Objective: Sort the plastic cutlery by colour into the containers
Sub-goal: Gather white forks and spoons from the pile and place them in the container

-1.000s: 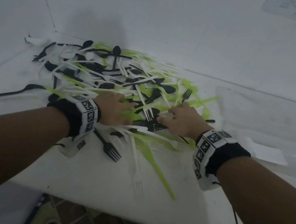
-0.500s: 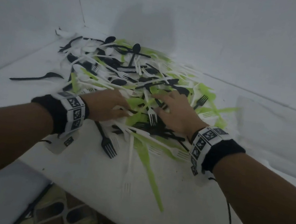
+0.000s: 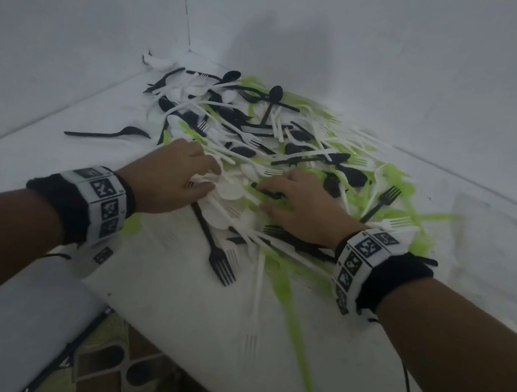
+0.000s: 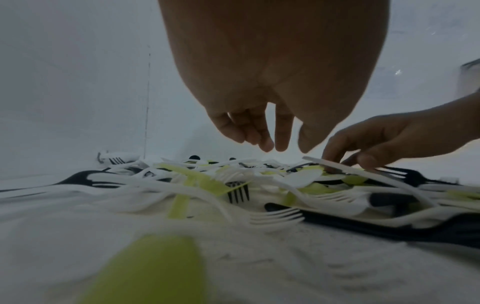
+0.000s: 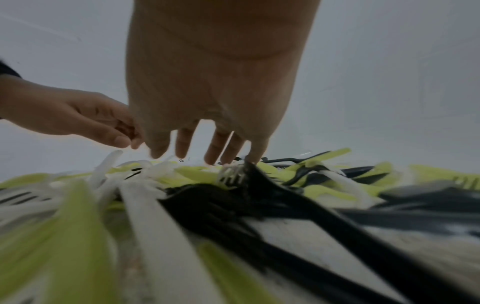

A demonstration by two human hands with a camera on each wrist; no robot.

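Nearest the viewer, a long green knife (image 3: 293,305) and a white fork (image 3: 256,296) lie on the white table (image 3: 166,309), their ends pointing toward the near edge, with a black fork (image 3: 215,253) just to their left, tines toward the viewer. Beyond these, both hands reach palm-down into the near margin of the cutlery pile (image 3: 275,144), each wrist wearing a black band with a strip of square printed markers. The left hand (image 3: 169,179) has its fingers curled downward and close together over white pieces; in the left wrist view the fingertips (image 4: 265,144) hang just above the heap, and whether they pinch anything cannot be told. The right hand (image 3: 302,209) has its fingers slightly spread (seen most plainly in the right wrist view), the fingertips (image 5: 257,156) touching a black piece, with a short black handle (image 3: 267,192) lying by the thumb. Farther back the pile spreads toward the corner of the white walls, mixing black, white and green forks, spoons and knives. A lone black spoon (image 3: 109,133) lies apart at the left.
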